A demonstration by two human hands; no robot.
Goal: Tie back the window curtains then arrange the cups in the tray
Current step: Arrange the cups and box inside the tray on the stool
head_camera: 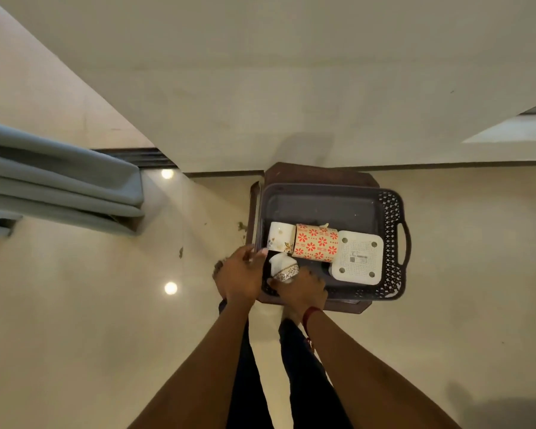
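Glossy floor, tray (393, 218), right hand (300, 289) gripping gold-rimmed cup (283, 267)

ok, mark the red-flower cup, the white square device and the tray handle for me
red-flower cup (316, 243), head view, middle of its patterned side.
white square device (359, 257), head view, centre of its perforated face.
tray handle (405, 243), head view, outer bar of the right-end handle.

Curtain (59, 181) cut off at left.
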